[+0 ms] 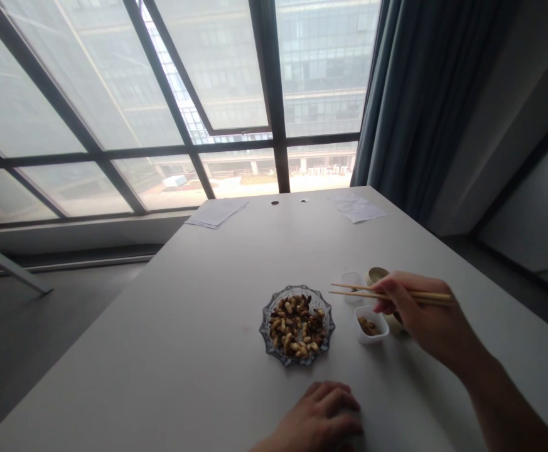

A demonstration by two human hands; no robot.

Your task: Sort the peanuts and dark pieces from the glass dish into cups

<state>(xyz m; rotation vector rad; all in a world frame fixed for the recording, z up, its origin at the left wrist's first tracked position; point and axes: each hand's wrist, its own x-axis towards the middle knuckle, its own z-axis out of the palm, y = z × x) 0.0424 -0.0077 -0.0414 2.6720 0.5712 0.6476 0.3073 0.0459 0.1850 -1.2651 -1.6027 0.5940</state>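
two chopsticks (431, 294) gripped in the right hand (412, 317), with tips slightly parted just right of the glass bowl (267, 326) of nuts (290, 307). resting the left hand (318, 417) on the white table (184, 314) before the bowl, with bent fingers; cannot tell whether closed on anything. cannot read the papers (217, 213) at the far end.

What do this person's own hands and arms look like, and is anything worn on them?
Both are human and ungloved: the left hand and the right hand have five-fingered human shapes, with no cables or markings that I can make out. The right forearm shows no sleeve or watch. On the left, the picture ends near the wrist, so I cannot tell about a sleeve.
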